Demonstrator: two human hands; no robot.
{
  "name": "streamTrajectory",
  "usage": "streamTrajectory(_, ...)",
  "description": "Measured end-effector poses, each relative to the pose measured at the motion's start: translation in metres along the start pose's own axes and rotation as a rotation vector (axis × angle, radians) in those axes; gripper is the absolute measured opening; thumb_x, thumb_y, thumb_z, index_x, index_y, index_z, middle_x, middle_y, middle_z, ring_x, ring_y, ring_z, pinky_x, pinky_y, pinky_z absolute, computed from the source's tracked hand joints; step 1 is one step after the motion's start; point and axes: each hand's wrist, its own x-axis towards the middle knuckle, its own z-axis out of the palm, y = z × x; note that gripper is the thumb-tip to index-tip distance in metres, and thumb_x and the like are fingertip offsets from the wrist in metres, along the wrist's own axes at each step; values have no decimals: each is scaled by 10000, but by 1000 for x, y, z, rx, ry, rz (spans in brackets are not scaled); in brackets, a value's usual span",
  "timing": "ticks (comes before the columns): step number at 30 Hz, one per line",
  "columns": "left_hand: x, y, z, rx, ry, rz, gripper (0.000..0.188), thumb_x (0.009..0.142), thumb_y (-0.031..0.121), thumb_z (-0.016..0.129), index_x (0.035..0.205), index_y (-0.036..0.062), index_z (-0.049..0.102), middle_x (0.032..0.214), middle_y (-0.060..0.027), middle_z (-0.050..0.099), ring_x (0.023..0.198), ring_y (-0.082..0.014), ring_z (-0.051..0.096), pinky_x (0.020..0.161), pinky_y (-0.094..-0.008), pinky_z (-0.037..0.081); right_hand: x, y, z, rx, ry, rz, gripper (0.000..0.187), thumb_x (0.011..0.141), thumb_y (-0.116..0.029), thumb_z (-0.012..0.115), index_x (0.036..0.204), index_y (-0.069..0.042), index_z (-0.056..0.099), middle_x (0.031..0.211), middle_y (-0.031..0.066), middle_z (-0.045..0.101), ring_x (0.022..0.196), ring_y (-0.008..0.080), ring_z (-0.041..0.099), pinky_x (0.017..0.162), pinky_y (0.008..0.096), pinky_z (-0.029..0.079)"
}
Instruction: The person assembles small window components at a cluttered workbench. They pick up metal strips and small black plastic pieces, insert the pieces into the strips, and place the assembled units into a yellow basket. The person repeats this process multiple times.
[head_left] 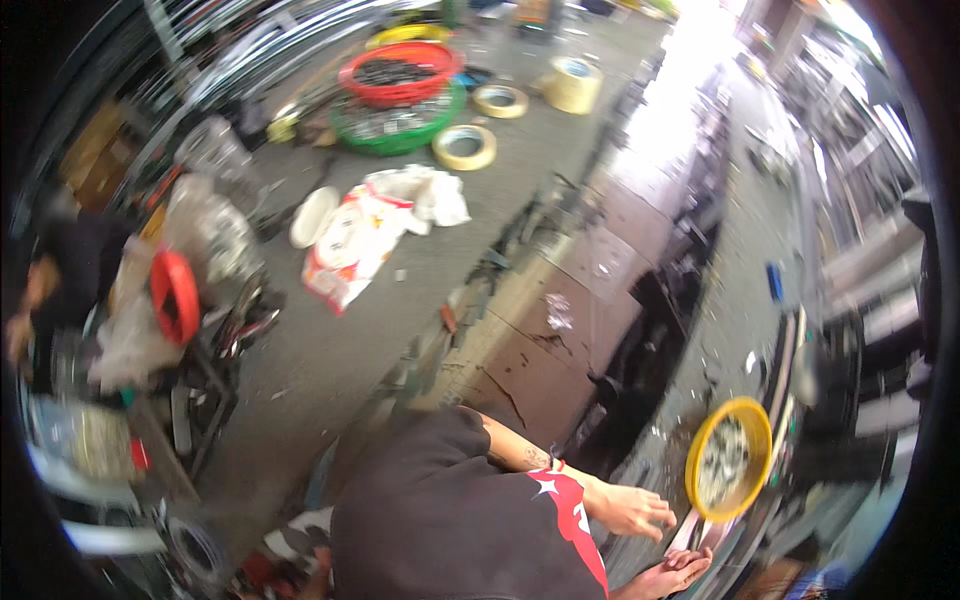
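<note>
My left hand (630,510) reaches out past a bracelet on its wrist, at the lower right. Its fingers are loosely bent and apart, with nothing seen in them. Just below it, my right hand (675,575) has its fingers closed together beside a pale pinkish strip (686,530). Whatever it grips is too blurred to name. Beyond both hands a yellow plastic basket (696,478) stands tilted in view, with many small light-coloured pieces (725,460) inside.
A grey bench (735,270) runs along the right with scraps and a blue object (775,282). Left, another grey surface (330,375) bears a red basket (350,80) on a green basket (345,135), tape rolls (482,160) and a printed bag (350,245). A tiled floor (530,375) separates them.
</note>
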Motion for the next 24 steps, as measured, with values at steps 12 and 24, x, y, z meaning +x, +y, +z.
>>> streamTrajectory(12, 2, 81, 144, -67, -696, 215, 698, 628, 429, 749, 1196, 95, 519, 1202, -106, 515, 1143, -258, 472, 951, -432, 378, -228, -21, -79, 118, 888, 99, 191, 976, -139, 452, 1125, -55, 536, 686, -44, 363, 548, 18, 318, 436, 173, 259)
streamTrajectory(24, 38, 76, 161, -445, -1010, 104, 325, 834, 333, 623, 916, 19, 606, 880, -150, 623, 863, -351, 608, 710, -424, 484, -283, 4, -74, -191, 1024, 284, 210, 962, -176, 484, 1080, -32, 580, 630, -1, 546, 543, 48, 463, 482, 201, 359)
